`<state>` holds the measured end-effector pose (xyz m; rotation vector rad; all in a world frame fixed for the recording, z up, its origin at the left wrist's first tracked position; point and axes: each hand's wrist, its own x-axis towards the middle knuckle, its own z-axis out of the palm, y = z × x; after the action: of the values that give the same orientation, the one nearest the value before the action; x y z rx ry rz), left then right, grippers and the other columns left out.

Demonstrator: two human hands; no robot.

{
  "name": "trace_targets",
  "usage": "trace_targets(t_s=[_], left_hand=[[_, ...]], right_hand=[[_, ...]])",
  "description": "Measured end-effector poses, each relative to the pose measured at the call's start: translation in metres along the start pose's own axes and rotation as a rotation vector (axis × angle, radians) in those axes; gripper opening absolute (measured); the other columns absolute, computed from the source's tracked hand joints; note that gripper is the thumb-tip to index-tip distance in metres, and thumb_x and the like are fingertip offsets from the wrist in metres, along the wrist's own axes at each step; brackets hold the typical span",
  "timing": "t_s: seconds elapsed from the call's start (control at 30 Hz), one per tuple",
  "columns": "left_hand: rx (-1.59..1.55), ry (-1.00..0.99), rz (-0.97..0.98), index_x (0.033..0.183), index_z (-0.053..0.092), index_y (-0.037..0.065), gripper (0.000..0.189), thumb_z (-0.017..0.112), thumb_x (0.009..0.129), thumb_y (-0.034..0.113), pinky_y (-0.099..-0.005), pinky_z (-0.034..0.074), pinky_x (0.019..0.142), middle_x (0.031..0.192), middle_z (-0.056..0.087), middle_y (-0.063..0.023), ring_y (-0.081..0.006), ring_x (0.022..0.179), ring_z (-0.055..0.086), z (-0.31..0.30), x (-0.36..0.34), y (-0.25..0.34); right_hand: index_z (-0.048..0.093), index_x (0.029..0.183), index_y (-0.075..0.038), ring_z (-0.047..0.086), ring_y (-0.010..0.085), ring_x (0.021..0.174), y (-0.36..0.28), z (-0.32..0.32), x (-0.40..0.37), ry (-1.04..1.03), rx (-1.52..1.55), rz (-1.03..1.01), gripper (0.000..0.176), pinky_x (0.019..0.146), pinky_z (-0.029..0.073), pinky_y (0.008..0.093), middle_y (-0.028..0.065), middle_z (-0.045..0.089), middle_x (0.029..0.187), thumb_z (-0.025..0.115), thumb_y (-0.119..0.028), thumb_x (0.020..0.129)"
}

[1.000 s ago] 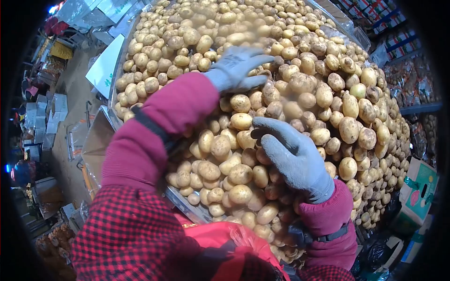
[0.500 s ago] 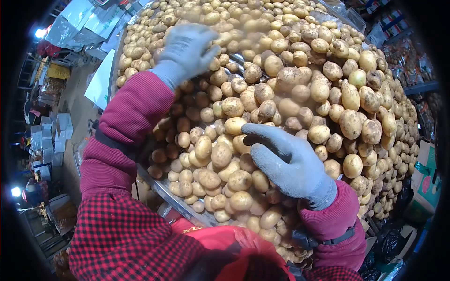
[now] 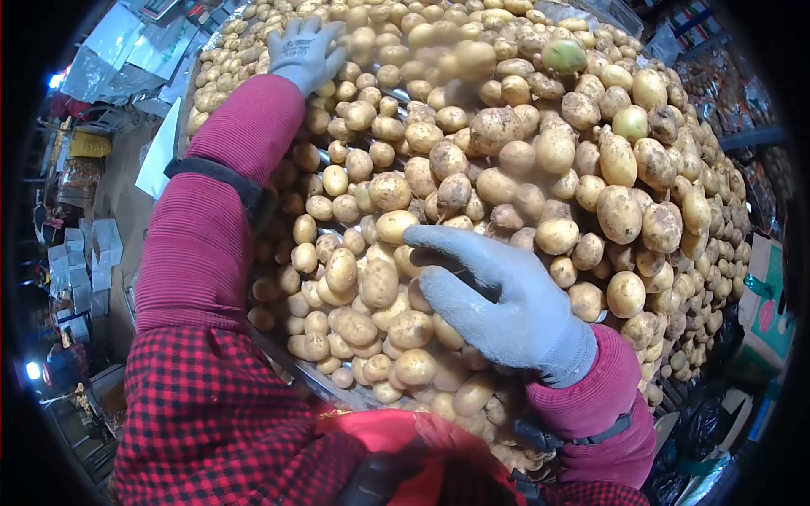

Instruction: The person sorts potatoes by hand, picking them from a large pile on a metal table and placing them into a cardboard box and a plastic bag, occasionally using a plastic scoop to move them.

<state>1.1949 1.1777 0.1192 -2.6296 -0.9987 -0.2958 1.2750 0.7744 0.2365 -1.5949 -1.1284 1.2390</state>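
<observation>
The left hand (image 3: 302,52), grip spread, is at the far left of the potato heap (image 3: 620,215), the right hand (image 3: 510,308), grip apart, at its near middle.

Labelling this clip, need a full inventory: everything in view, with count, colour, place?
Potatoes: too many to count, tan-yellow, heap across centre and right
Greenish potatoes: at least two, green-tinged, upper right of heap
Metal edge: one, silver, near side of heap
Boxes: several, whitish, left
White panel: one, left of heap
Lights: two, white, far left
Carton: one, green and brown, right
Plastic: uncountable, black, lower right
Background clutter: too blurred to count
Sleeves: two, maroon and red-black check
Left hand: one, grey glove, upper left
Right hand: one, grey glove, centre
</observation>
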Motion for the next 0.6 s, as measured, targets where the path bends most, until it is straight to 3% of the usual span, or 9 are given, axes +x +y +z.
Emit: trace_targets(t_s=[0.07, 0.1, 0.17, 0.2, 0.33, 0.43, 0.5, 0.57, 0.6], left_hand=[[0.083, 0.09, 0.138, 0.136, 0.063, 0.022, 0.043, 0.061, 0.097, 0.04, -0.0537, 0.033, 0.112, 0.143, 0.059, -0.0098, -0.0307, 0.135, 0.051, -0.017, -0.001, 0.014], [-0.025, 0.009, 0.237, 0.132, 0.065, 0.02, 0.041, 0.063, 0.096, 0.039, -0.0509, 0.038, 0.109, 0.135, 0.064, -0.0102, -0.0313, 0.128, 0.056, -0.028, -0.001, 0.023], [-0.323, -0.108, 0.432, 0.123, 0.069, 0.014, 0.036, 0.066, 0.094, 0.036, -0.0446, 0.049, 0.098, 0.113, 0.071, -0.0108, -0.0328, 0.108, 0.066, -0.037, -0.012, 0.045], [-0.185, -0.461, 0.426, 0.118, 0.071, 0.012, 0.035, 0.067, 0.094, 0.037, -0.0455, 0.049, 0.098, 0.115, 0.071, -0.0101, -0.0313, 0.112, 0.064, -0.058, -0.014, 0.064], [-0.161, -0.424, 0.427, 0.12, 0.072, 0.013, 0.038, 0.069, 0.092, 0.038, -0.0461, 0.048, 0.101, 0.12, 0.07, -0.0096, -0.0314, 0.119, 0.06, -0.039, -0.022, 0.072], [-0.083, -0.525, 0.396, 0.121, 0.071, 0.014, 0.04, 0.072, 0.089, 0.037, -0.0462, 0.048, 0.101, 0.121, 0.069, -0.0108, -0.0311, 0.123, 0.06, -0.045, -0.018, 0.082], [-0.089, -0.537, 0.377, 0.119, 0.071, 0.014, 0.04, 0.073, 0.085, 0.034, -0.047, 0.049, 0.099, 0.119, 0.069, -0.0138, -0.0316, 0.118, 0.063, -0.039, -0.016, 0.084], [-0.15, -0.52, 0.359, 0.119, 0.07, 0.014, 0.04, 0.074, 0.083, 0.032, -0.0464, 0.05, 0.098, 0.118, 0.069, -0.0143, -0.0318, 0.115, 0.064, -0.046, -0.022, 0.079], [-0.333, -0.622, 0.359, 0.119, 0.069, 0.014, 0.04, 0.075, 0.083, 0.03, -0.0453, 0.051, 0.096, 0.116, 0.069, -0.0143, -0.0323, 0.113, 0.065, -0.049, -0.024, 0.074]], right_hand=[[0.06, 0.141, -0.003, 0.057, 0.004, 0.086, -0.002, 0.003, 0.0, -0.001, 0.114, 0.052, 0.041, 0.075, 0.048, 0.0217, 0.0013, 0.07, 0.108, 0.062, -0.014, 0.101], [0.06, 0.141, -0.003, 0.057, 0.004, 0.086, -0.002, 0.003, 0.002, 0.004, 0.118, 0.048, 0.041, 0.075, 0.048, 0.0217, 0.0013, 0.07, 0.108, 0.062, -0.014, 0.101], [0.063, 0.135, -0.004, 0.068, 0.0162, 0.084, 0.002, 0.004, 0.002, 0.029, 0.033, -0.009, 0.04, 0.077, 0.055, 0.0313, 0.0141, 0.073, 0.106, 0.067, -0.02, 0.099], [0.063, 0.135, -0.004, 0.068, 0.0162, 0.084, 0.005, 0.006, 0.003, 0.021, 0.027, -0.002, 0.04, 0.077, 0.055, 0.0313, 0.0141, 0.073, 0.106, 0.067, -0.02, 0.099], [0.063, 0.135, -0.004, 0.067, 0.0159, 0.084, 0.009, 0.006, 0.004, 0.05, 0.064, -0.02, 0.039, 0.077, 0.055, 0.0307, 0.0138, 0.073, 0.107, 0.066, -0.02, 0.099], [0.064, 0.135, -0.004, 0.064, 0.0106, 0.082, 0.008, 0.008, 0.006, 0.057, 0.101, -0.075, 0.039, 0.075, 0.054, 0.0278, 0.0097, 0.073, 0.103, 0.066, -0.02, 0.099], [0.057, 0.143, 0.0, 0.06, 0.0095, 0.11, -0.003, 0.001, 0.003, -0.022, 0.153, 0.129, 0.04, 0.095, 0.049, 0.026, 0.007, 0.067, 0.125, 0.057, -0.013, 0.105], [0.057, 0.143, 0.0, 0.06, 0.0108, 0.112, -0.001, -0.001, 0.003, 0.017, 0.182, 0.113, 0.04, 0.096, 0.049, 0.0268, 0.0075, 0.067, 0.126, 0.057, -0.013, 0.105], [0.057, 0.142, 0.0, 0.061, 0.012, 0.114, 0.001, 0.0, 0.004, 0.055, 0.226, 0.1, 0.04, 0.097, 0.049, 0.0276, 0.008, 0.067, 0.127, 0.057, -0.014, 0.105]])
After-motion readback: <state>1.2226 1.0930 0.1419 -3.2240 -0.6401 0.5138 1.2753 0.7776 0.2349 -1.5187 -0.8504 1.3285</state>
